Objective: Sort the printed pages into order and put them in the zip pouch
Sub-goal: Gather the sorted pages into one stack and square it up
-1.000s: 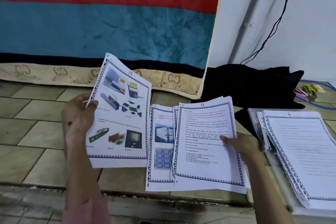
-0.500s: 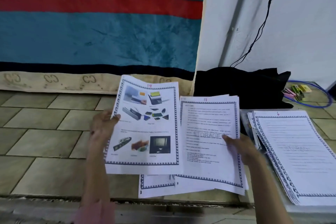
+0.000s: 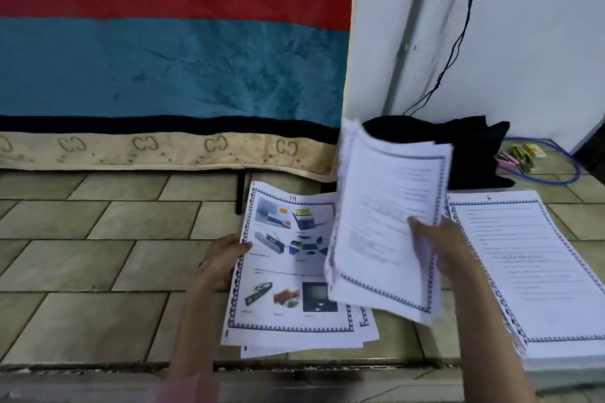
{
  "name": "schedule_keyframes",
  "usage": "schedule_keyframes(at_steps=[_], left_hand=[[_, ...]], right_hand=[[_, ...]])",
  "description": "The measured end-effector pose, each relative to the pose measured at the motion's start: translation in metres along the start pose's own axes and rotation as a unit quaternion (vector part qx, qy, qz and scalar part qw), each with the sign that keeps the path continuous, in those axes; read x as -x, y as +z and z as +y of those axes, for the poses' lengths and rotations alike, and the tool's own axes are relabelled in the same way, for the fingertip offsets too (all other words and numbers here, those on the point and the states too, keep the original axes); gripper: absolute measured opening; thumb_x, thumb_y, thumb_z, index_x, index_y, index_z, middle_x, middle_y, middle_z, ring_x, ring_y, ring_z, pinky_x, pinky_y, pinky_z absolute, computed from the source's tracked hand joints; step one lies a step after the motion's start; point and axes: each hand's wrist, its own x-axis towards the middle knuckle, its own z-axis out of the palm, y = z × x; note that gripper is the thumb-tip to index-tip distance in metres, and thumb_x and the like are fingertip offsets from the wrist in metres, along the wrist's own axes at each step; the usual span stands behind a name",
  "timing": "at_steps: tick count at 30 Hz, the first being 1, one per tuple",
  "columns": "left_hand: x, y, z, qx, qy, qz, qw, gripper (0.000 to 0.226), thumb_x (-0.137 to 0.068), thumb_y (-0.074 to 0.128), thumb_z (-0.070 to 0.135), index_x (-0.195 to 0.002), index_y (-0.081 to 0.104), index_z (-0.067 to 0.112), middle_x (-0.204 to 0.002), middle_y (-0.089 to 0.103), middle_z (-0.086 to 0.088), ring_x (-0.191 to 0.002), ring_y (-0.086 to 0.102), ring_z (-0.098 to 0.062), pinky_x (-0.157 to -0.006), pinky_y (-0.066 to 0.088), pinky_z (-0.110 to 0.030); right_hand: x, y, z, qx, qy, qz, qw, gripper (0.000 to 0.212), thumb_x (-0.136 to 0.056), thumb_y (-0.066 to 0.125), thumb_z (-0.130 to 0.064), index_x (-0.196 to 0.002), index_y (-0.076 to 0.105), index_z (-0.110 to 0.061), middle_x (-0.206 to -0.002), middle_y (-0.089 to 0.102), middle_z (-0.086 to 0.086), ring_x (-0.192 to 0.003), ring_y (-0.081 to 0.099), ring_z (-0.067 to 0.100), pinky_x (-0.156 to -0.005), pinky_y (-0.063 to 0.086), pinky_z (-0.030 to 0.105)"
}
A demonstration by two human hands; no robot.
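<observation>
The left hand [image 3: 220,260] pinches the left edge of a picture page [image 3: 288,268], thumb on top, so that grip is closed on the sheet. The page carries colour pictures of devices inside a blue patterned border, and a red handwritten "14" stands at its top edge; the small captions under the pictures are too fine to read. It lies over a few more bordered sheets whose corners stick out beneath it, low over the tiled floor [image 3: 98,258]. The right hand [image 3: 440,244] grips a sheaf of text pages [image 3: 386,226] by its right edge, thumb across the front, lifted and tilted, its lower left corner overlapping the picture page. The print on the sheaf is blurred; a large pale word runs across its middle, but I cannot make it out. To the right a stack of pages [image 3: 530,268] lies flat, fanned at its left edge, with a red "6" written at the top of the uppermost sheet. I cannot tell what the stack rests on. Behind, a blue blanket [image 3: 163,59] with a red stripe hangs down, and its beige hem repeats a "CC" mark. A black cloth [image 3: 468,147] lies against the white wall, with a blue cable [image 3: 563,173] and some coloured clips [image 3: 520,154] beside it.
</observation>
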Motion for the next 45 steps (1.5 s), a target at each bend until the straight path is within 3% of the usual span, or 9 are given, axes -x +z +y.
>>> schedule_keyframes(at_steps=[5,14,20,22,25,27,32,37,45], left_hand=[[0.007,0.022,0.008,-0.048,0.016,-0.061,0.997,0.051,-0.084,0.055,0.057,-0.101,0.07,0.012,-0.105,0.07,-0.002,-0.095,0.065,-0.021,-0.086,0.051,-0.032],[0.039,0.062,0.033,-0.064,0.159,-0.146,0.974,0.035,-0.086,0.061,0.001,-0.111,0.055,0.024,-0.096,0.064,0.013,-0.089,0.06,-0.001,-0.069,0.047,-0.004],[0.05,0.093,0.047,0.015,0.138,-0.274,0.952,0.016,-0.092,0.055,0.018,-0.105,0.062,0.025,-0.098,0.068,0.01,-0.096,0.064,-0.01,-0.093,0.049,-0.028],[0.035,0.093,0.04,0.001,0.163,-0.202,0.966,0.023,-0.092,0.054,0.032,-0.112,0.059,0.023,-0.104,0.066,0.01,-0.108,0.06,-0.014,-0.094,0.046,-0.026],[0.0,0.067,0.017,-0.201,0.14,0.136,0.96,0.053,-0.086,0.062,0.038,-0.125,0.049,0.005,-0.127,0.056,-0.013,-0.121,0.049,-0.029,-0.098,0.039,-0.03],[-0.012,0.048,0.001,-0.261,0.086,0.18,0.944,0.059,-0.079,0.071,0.031,-0.12,0.044,-0.002,-0.122,0.055,-0.022,-0.114,0.053,-0.034,-0.091,0.046,-0.035],[-0.017,0.038,-0.009,-0.172,0.073,0.137,0.973,0.056,-0.075,0.064,-0.007,-0.125,0.041,0.0,-0.106,0.062,-0.014,-0.09,0.058,-0.023,-0.078,0.051,-0.03],[-0.006,0.038,-0.001,-0.04,0.067,-0.014,0.997,0.018,-0.094,0.052,0.019,-0.107,0.062,0.012,-0.109,0.067,-0.008,-0.089,0.063,-0.022,-0.081,0.05,-0.03],[0.019,0.047,-0.012,0.026,0.118,-0.129,0.984,0.041,-0.08,0.07,0.007,-0.115,0.056,0.022,-0.11,0.067,0.003,-0.094,0.066,-0.014,-0.081,0.056,-0.03]], right_hand=[[0.014,0.051,0.026,0.038,0.032,-0.142,0.989,0.026,-0.084,0.067,-0.006,-0.11,0.064,-0.004,-0.111,0.066,0.015,-0.09,0.064,0.026,-0.08,0.054,0.035],[0.004,0.014,0.029,-0.024,0.021,-0.175,0.984,0.077,-0.046,0.091,-0.045,-0.113,0.067,-0.016,-0.109,0.071,0.008,-0.096,0.069,0.03,-0.087,0.053,0.051],[0.005,-0.024,0.035,-0.118,0.053,-0.207,0.97,0.085,-0.027,0.095,-0.037,-0.104,0.066,-0.012,-0.092,0.075,0.006,-0.081,0.073,0.025,-0.061,0.059,0.037],[0.005,-0.029,0.04,-0.114,0.052,-0.175,0.976,0.09,-0.018,0.096,-0.039,-0.1,0.067,-0.013,-0.09,0.076,0.005,-0.081,0.073,0.024,-0.062,0.059,0.038],[0.009,-0.031,0.04,-0.092,0.066,-0.158,0.981,0.048,-0.061,0.086,-0.017,-0.103,0.065,-0.01,-0.083,0.076,0.002,-0.074,0.073,0.02,-0.063,0.06,0.036],[0.009,-0.028,0.04,-0.077,0.08,-0.144,0.983,0.04,-0.074,0.073,-0.006,-0.113,0.063,-0.006,-0.088,0.074,0.003,-0.078,0.071,0.021,-0.066,0.06,0.034],[0.01,-0.006,0.037,-0.015,0.055,-0.138,0.989,0.044,-0.074,0.072,0.003,-0.115,0.059,-0.004,-0.1,0.067,0.01,-0.082,0.065,0.022,-0.072,0.053,0.032],[0.017,0.036,0.038,0.066,-0.011,-0.162,0.985,0.04,-0.07,0.08,-0.013,-0.106,0.064,-0.01,-0.105,0.069,0.008,-0.086,0.068,0.022,-0.078,0.057,0.037],[0.03,0.049,0.03,-0.008,-0.041,-0.185,0.982,0.066,-0.065,0.083,-0.009,-0.122,0.049,-0.015,-0.112,0.069,0.003,-0.096,0.069,0.017,-0.081,0.057,0.033]])
